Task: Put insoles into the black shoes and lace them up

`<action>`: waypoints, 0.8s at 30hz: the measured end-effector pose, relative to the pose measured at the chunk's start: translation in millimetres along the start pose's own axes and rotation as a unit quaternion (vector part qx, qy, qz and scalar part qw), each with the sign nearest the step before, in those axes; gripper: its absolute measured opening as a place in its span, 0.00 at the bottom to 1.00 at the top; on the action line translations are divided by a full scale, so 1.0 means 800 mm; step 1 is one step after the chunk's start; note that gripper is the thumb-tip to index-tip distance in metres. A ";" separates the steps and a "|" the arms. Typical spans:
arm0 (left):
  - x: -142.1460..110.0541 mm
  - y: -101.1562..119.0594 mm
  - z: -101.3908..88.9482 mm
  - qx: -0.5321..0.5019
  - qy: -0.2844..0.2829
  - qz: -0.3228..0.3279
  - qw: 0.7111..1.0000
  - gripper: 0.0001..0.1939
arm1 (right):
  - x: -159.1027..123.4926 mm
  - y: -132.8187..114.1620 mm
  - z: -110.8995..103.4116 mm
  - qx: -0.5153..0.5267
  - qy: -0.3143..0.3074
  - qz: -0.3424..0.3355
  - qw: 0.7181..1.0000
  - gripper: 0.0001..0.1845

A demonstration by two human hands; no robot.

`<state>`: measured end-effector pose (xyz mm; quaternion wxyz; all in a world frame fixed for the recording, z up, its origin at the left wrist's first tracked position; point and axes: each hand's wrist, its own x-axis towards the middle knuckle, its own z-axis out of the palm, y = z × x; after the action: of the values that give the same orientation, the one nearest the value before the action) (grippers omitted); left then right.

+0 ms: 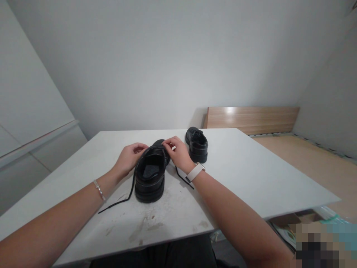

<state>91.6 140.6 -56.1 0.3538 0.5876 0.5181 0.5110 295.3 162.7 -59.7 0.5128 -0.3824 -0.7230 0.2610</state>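
A black leather shoe [150,176] stands on the white table [245,171], heel toward me. My left hand [128,157] curls against its left side near the tongue, fingers bent. My right hand [178,152] pinches at the top of the shoe by the eyelets, fingers pressed together. One end of the black lace [118,201] trails off to the left across the table; the other end [184,178] lies under my right wrist. A second black shoe [197,144] stands behind my right hand, untouched.
The table's near part carries dirty smudges [145,225]. A wooden board [251,118] leans against the wall behind the table. To the right is a wooden floor [315,163]; boxes and clutter [306,223] sit below the table's right corner.
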 end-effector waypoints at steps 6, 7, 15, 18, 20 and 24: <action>0.002 0.006 -0.004 0.062 0.032 0.083 0.994 0.20 | -0.003 -0.012 0.006 -0.005 0.044 -0.060 0.997 0.07; 0.001 0.009 -0.005 0.076 0.052 0.107 0.990 0.17 | -0.004 -0.015 0.005 -0.007 0.046 -0.070 0.996 0.07; -0.012 0.035 -0.003 0.011 0.045 0.158 0.986 0.11 | -0.002 -0.026 -0.005 0.035 0.018 -0.044 0.998 0.10; -0.014 0.037 -0.011 0.065 0.067 0.185 0.978 0.10 | 0.001 -0.020 -0.011 0.067 -0.031 -0.018 0.997 0.12; -0.012 0.037 -0.021 0.118 0.077 0.213 0.967 0.10 | 0.004 -0.014 -0.018 0.070 -0.063 -0.011 0.995 0.11; -0.003 0.029 -0.038 0.289 0.019 0.273 0.917 0.14 | 0.011 0.000 -0.034 -0.043 -0.054 0.011 0.998 0.08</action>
<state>67.8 130.0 -27.4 0.0052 0.7728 0.4696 0.4269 319.4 169.3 -46.0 0.4532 -0.3975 -0.7560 0.2550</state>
